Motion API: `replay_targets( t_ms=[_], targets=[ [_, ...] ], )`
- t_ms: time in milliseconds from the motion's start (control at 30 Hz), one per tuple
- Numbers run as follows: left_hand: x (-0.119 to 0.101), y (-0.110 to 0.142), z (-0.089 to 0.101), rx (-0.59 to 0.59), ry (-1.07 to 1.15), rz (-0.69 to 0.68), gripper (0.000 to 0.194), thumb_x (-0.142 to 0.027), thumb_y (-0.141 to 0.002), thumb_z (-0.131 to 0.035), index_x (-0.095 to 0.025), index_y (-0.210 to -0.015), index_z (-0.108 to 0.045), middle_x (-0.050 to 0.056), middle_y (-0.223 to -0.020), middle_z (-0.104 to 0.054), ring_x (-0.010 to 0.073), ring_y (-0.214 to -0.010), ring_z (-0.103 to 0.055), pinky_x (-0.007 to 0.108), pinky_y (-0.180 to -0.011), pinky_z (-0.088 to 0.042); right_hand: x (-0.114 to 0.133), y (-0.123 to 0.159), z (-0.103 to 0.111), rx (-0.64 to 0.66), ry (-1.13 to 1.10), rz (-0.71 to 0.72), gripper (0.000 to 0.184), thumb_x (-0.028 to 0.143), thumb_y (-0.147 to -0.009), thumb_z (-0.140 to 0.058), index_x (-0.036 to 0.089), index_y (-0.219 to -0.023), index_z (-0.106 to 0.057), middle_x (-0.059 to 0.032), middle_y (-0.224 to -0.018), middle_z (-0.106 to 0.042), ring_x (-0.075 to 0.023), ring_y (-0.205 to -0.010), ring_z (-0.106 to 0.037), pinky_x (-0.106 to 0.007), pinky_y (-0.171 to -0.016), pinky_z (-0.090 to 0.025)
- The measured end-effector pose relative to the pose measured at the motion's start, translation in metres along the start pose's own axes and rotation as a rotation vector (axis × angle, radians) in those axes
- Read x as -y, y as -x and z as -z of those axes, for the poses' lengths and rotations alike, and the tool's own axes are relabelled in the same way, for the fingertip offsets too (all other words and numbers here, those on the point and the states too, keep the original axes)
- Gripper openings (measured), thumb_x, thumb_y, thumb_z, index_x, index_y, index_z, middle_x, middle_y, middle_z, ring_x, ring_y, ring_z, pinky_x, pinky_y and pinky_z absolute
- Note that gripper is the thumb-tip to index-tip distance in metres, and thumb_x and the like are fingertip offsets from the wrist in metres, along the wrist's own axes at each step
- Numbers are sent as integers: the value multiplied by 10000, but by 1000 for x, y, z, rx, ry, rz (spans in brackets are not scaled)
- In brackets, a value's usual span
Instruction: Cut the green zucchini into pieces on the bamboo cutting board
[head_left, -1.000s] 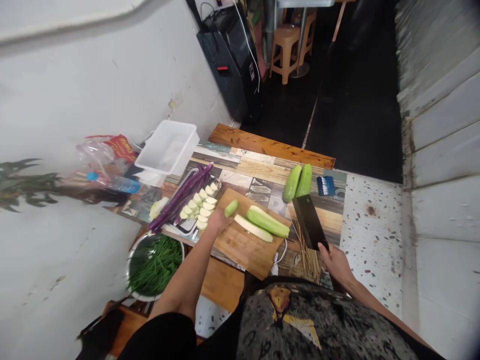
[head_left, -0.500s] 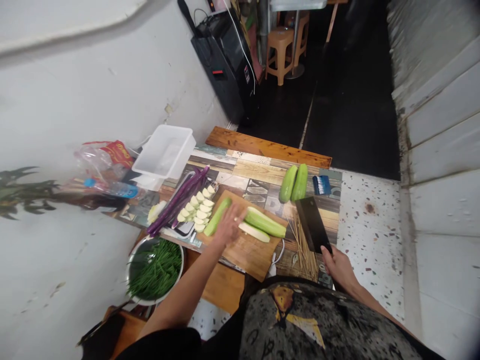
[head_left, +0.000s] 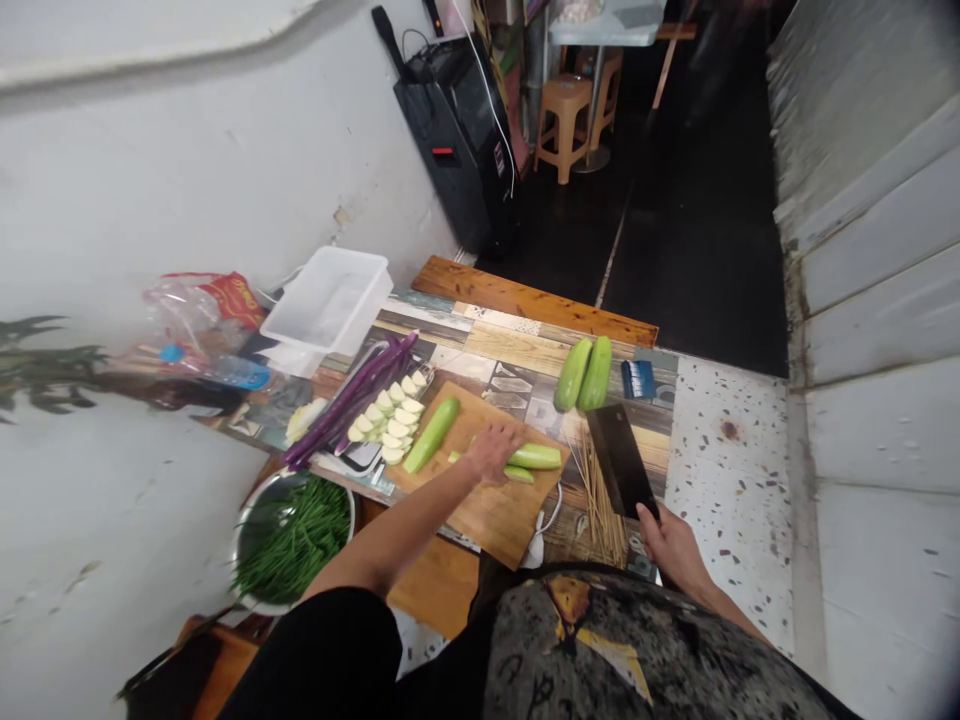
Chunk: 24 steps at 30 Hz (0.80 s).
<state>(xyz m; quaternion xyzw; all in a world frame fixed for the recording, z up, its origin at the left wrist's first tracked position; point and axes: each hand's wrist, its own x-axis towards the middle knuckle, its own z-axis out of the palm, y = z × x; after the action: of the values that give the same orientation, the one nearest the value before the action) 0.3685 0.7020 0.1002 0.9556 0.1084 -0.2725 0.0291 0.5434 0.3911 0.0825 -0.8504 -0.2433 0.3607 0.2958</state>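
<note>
My left hand (head_left: 495, 452) is over a lengthwise-cut zucchini on the wooden cutting board (head_left: 487, 515), its fingers around the larger piece (head_left: 538, 457). A thinner strip (head_left: 519, 474) lies beside it, green side up. Another zucchini length (head_left: 432, 436) rests at the board's left. In my right hand (head_left: 670, 545) is the handle of a dark cleaver (head_left: 621, 455), held right of the board above a bundle of wooden skewers (head_left: 600, 500). Pale cut pieces (head_left: 394, 420) stand in rows on a tray left of the board, next to long purple eggplants (head_left: 349, 400).
Two whole zucchinis (head_left: 583, 374) and a blue packet (head_left: 638, 380) lie at the table's far right. A clear plastic tub (head_left: 330, 295) and a water bottle (head_left: 240, 373) are at the left. Below stands a metal bowl of green stalks (head_left: 300, 545). A black speaker-like case (head_left: 461, 140) leans by the wall.
My left hand has moved right from the left zucchini onto the cut one. The thin strip has turned from pale side to green side up. The cleaver stays in my right hand.
</note>
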Motion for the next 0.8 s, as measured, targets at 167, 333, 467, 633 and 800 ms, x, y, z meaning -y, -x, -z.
replay_targets(
  t_ms=[167, 333, 467, 633, 800],
  targets=[
    [-2, 22, -22, -91, 211, 454, 733, -548, -733, -728, -132, -1296, -512, 193, -1209, -637, 357, -1132, -584, 458, -1001, -404, -1, -1, -1, 48, -63, -17, 431, 644, -879, -341, 249, -799, -494, 4, -454, -543, -226, -457, -585, -338, -562, -443],
    [21, 31, -31, -184, 329, 847, 747, -574, -771, -680, -92, -1312, -496, 214, -1174, -657, 351, -1123, -616, 412, -947, -446, 6, -6, 1, 45, -27, 31, 428, 639, -882, -322, 257, -773, -478, -3, -450, -537, -235, -467, -586, -348, -568, -438],
    [39, 39, -37, -331, 247, 906, 841, -581, -759, -698, -56, -1384, -492, 259, -1248, -616, 400, -1174, -578, 468, -981, -444, 11, -8, 2, 48, -17, 35, 434, 643, -889, -325, 258, -766, -484, -9, -458, -543, -245, -485, -602, -351, -574, -446],
    [26, 48, -63, -519, 98, 689, 664, -396, -901, -588, -140, -1498, -446, 246, -1520, -437, 407, -1371, -424, 557, -1102, -346, 7, -7, -3, 71, -29, 43, 442, 645, -886, -327, 249, -804, -506, -5, -472, -542, -252, -496, -608, -344, -560, -450],
    [2, 41, -94, -552, 58, 607, 503, -183, -948, -448, -151, -1443, -530, 208, -1521, -467, 354, -1364, -451, 517, -1099, -375, 5, -5, -11, 100, 22, 40, 457, 627, -886, -318, 232, -811, -536, -25, -514, -567, -251, -530, -624, -335, -572, -457]
  ],
)
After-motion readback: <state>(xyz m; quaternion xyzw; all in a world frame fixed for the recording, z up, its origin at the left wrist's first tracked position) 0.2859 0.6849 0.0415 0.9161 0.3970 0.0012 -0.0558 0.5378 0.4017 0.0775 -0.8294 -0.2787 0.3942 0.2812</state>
